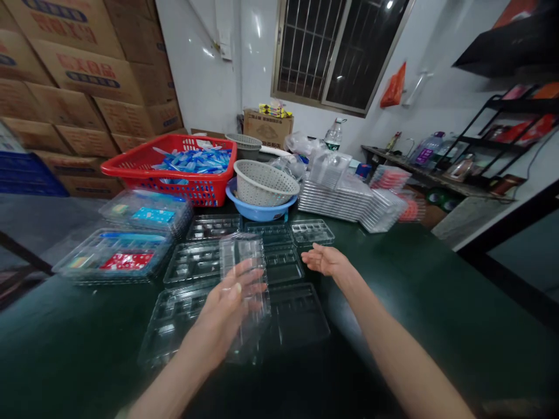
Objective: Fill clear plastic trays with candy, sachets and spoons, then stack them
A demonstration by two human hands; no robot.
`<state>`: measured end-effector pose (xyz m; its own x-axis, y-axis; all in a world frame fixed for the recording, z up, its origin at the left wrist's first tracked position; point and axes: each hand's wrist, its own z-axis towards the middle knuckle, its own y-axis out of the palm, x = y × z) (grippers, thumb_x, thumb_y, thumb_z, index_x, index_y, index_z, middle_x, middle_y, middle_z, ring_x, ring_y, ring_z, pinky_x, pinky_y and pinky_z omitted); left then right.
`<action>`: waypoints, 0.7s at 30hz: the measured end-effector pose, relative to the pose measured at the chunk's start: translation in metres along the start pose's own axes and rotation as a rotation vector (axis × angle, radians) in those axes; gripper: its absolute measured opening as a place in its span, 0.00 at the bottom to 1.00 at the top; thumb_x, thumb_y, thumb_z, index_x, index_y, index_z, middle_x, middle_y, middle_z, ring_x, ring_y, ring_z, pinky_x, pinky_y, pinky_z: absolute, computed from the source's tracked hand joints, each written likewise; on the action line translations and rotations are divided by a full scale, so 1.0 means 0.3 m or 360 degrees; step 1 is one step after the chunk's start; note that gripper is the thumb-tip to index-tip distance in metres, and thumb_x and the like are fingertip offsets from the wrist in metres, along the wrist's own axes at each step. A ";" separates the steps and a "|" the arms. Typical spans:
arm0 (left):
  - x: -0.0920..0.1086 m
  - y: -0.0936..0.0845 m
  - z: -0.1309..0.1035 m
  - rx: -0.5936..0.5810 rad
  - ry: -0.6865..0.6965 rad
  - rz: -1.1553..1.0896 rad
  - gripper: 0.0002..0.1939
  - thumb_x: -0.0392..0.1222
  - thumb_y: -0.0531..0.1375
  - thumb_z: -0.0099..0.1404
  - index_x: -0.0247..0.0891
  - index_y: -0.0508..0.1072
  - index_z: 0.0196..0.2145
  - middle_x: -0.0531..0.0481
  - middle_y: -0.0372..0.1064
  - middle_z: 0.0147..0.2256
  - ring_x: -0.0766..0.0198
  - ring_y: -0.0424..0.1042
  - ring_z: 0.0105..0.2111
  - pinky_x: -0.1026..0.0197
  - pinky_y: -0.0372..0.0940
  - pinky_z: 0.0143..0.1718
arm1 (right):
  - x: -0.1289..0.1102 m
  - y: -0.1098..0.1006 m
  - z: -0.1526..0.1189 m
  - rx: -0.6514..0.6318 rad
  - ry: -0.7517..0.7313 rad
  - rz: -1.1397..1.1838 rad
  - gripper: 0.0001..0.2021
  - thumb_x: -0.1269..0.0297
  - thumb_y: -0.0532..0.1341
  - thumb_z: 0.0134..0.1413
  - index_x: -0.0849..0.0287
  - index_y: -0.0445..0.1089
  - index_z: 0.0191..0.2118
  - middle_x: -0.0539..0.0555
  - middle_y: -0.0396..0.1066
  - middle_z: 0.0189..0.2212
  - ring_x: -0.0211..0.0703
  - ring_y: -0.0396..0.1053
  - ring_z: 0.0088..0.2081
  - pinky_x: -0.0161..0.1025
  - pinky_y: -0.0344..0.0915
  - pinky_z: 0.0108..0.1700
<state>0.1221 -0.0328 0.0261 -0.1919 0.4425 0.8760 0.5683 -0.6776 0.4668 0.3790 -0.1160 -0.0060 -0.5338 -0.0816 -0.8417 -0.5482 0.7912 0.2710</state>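
My left hand (229,302) grips a clear plastic compartment tray (242,250), held tilted above the table, with thumb and fingers seen partly through it and slightly blurred. My right hand (325,260) is held over the table with its fingers stretched out and nothing in them. Beneath and around my left hand, several clear compartment trays lie in rows, among them a near left tray (163,326), a near right tray (301,314) and a small tray (312,231) close to my right fingertips.
Filled clear boxes (117,256) are stacked at the left. Behind them stands a red basket (209,189) of blue-wrapped pieces (196,160). A grey colander (266,180) sits in a blue basin (257,213). Stacked clear trays (336,195) stand back right on the dark green table (393,267).
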 end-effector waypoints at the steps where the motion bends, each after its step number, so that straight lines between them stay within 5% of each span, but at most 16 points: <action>1: -0.002 0.009 0.002 -0.0010 0.0010 0.0107 0.34 0.54 0.61 0.52 0.42 0.61 0.54 0.41 0.61 0.52 0.48 0.64 0.48 0.53 0.64 0.41 | 0.008 0.011 -0.058 -0.0027 -0.0021 -0.0066 0.10 0.62 0.60 0.52 0.66 0.67 0.33 0.55 0.70 0.24 0.36 0.66 0.21 0.31 0.60 0.18; 3: -0.005 0.033 0.004 -0.0092 0.0034 0.0343 0.35 0.49 0.64 0.50 0.42 0.59 0.55 0.43 0.62 0.51 0.52 0.66 0.45 0.56 0.64 0.39 | 0.025 0.039 -0.194 -0.0128 -0.0160 -0.0193 0.11 0.60 0.63 0.48 0.64 0.68 0.33 0.52 0.70 0.24 0.33 0.64 0.19 0.28 0.56 0.15; 6: -0.005 0.084 0.002 -0.0111 0.0065 0.0740 0.43 0.43 0.68 0.44 0.42 0.56 0.56 0.42 0.63 0.48 0.54 0.69 0.39 0.57 0.66 0.35 | 0.039 0.089 -0.397 -0.0604 -0.0588 -0.0590 0.12 0.58 0.59 0.52 0.60 0.69 0.38 0.47 0.66 0.22 0.29 0.60 0.17 0.27 0.53 0.17; 9: -0.001 0.142 -0.004 0.0008 0.0157 0.1024 0.46 0.41 0.69 0.37 0.38 0.57 0.54 0.42 0.65 0.45 0.54 0.69 0.39 0.56 0.66 0.37 | 0.042 0.124 -0.519 -0.0607 -0.0755 -0.0832 0.08 0.62 0.62 0.49 0.62 0.69 0.27 0.45 0.62 0.17 0.27 0.56 0.17 0.27 0.52 0.19; 15: -0.001 0.184 -0.019 -0.0276 0.0186 0.1051 0.41 0.40 0.66 0.41 0.34 0.59 0.53 0.41 0.67 0.43 0.53 0.69 0.38 0.53 0.66 0.38 | 0.067 0.097 -0.555 -0.0527 -0.0956 -0.0755 0.13 0.63 0.56 0.54 0.61 0.62 0.21 0.45 0.58 0.16 0.28 0.54 0.18 0.30 0.52 0.22; 21: -0.019 0.213 0.066 -0.0490 0.0665 0.1485 0.44 0.47 0.67 0.41 0.40 0.57 0.56 0.41 0.59 0.52 0.45 0.59 0.51 0.46 0.56 0.51 | 0.084 -0.016 -0.530 -0.0337 -0.0963 -0.0387 0.11 0.61 0.58 0.53 0.60 0.62 0.24 0.45 0.58 0.17 0.28 0.54 0.18 0.30 0.51 0.22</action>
<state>0.1753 -0.0669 0.0484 -0.0775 -0.5248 0.8477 0.4168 -0.7894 -0.4506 0.2659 -0.2182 0.0458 0.0404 0.1600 -0.9863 -0.7540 0.6526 0.0750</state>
